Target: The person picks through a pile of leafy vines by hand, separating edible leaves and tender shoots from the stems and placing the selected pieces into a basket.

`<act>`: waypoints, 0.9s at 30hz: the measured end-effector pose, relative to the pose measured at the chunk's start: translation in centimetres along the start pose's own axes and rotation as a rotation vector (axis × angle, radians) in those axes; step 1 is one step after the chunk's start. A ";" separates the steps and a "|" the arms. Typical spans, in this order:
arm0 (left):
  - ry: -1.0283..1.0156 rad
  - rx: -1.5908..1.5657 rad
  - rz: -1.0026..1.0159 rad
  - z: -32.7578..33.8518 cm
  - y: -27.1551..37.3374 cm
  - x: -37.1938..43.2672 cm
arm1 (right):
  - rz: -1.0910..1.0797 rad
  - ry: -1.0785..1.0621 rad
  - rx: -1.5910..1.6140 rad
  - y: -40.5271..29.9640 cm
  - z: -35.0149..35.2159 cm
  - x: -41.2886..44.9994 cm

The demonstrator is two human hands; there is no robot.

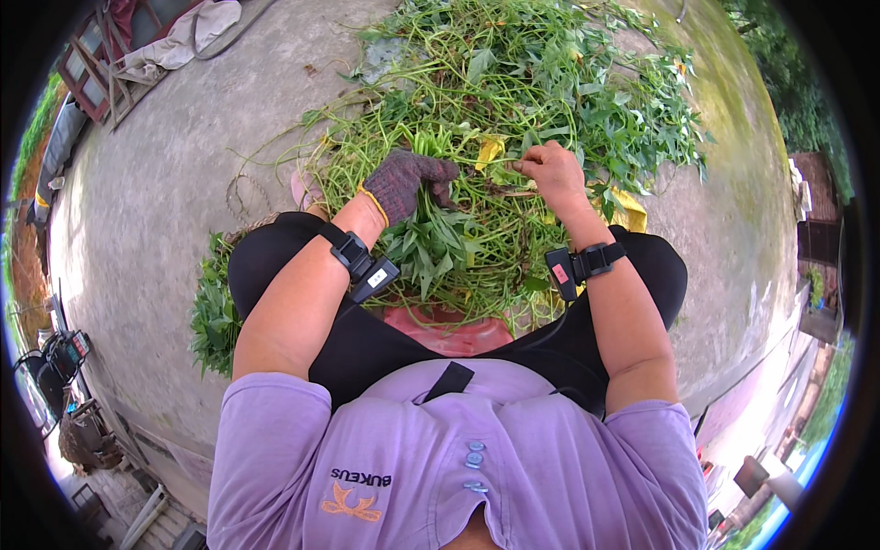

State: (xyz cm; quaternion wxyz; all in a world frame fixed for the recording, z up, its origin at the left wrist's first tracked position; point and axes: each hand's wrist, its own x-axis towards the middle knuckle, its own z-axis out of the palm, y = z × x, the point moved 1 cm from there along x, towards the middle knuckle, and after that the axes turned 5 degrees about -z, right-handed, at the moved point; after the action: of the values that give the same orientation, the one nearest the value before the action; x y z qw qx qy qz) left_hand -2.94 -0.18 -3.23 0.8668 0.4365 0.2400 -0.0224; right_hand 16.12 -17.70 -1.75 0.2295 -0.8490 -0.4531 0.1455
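Observation:
My left hand (410, 180), in a dark knitted glove with a yellow cuff, is closed around a bunch of leafy green stems (432, 240). The cut-looking stem ends stick out above the fist and the leaves hang below it. My bare right hand (555, 175) pinches a thin vine stem (491, 161) between thumb and fingertips, over the heap. Under and beyond both hands spreads a large tangled heap of green vines (495, 89), probably sweet potato, with some yellowed leaves (489, 151) in it.
Between my knees is a pink plastic surface (447, 337), partly covered by vines. More leafy greens (214, 316) lie beside my left knee, near a rope (251, 206). A yellow cloth or bag (627, 212) shows by my right knee. Wooden frames (96, 65) stand far left on the concrete floor (158, 172).

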 end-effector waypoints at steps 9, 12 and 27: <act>-0.131 -0.212 0.033 0.7 1.6 -0.8 | 0.254 0.000 -0.237 1.6 -0.8 1.0; -0.092 -0.259 0.073 -0.3 2.2 -0.5 | 0.266 0.045 -0.001 3.0 -0.9 1.3; 0.124 0.913 0.323 0.7 1.6 -0.9 | 0.065 -0.075 -0.033 -1.4 0.4 2.1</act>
State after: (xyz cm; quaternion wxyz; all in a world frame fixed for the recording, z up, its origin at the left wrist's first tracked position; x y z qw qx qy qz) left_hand -3.09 0.13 -1.28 0.5632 0.8043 0.1860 0.0355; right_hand 16.08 -15.20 -1.47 0.1932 -0.8610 -0.4359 0.1771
